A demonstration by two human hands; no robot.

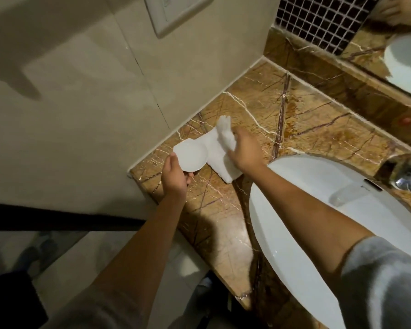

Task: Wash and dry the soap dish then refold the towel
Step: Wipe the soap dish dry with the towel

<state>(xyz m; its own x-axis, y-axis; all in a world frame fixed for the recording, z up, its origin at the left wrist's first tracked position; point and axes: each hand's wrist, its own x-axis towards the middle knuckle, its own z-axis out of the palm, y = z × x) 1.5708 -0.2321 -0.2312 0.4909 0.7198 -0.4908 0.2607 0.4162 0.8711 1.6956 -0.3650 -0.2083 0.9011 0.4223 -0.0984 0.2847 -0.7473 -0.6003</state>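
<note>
Two hands work at the corner of a brown marble surface (259, 110) beside a white basin (306, 186), where you appear to be midway through the job. Your left hand (173, 174) is closed around the near edge of the soap dish (190, 155), a white round-bowled piece held up just above the surface and close to the wall. Your right hand (243, 150) grasps a bunched part of the white towel (220, 150), whose remainder lies rumpled on the surface, its left end touching or passing just behind the dish. Whether the dish is wet cannot be told, and no running water shows in the basin, so the washing looks to be behind you, though that is a judgement and not something seen. The drying seems to be the step in hand: towel gathered, dish presented, the two meeting at the dish's right rim. Left to do, as far as this view shows, are finishing the wipe, setting the dish down, and refolding the towel, which is plainly unfolded now. As for writing, a small mark sits on the basin's far rim near the chrome faucet (406, 176), too small to read. A wall plate (176, 13) above carries no legible lettering, and no brand shows on dish or towel.
</note>
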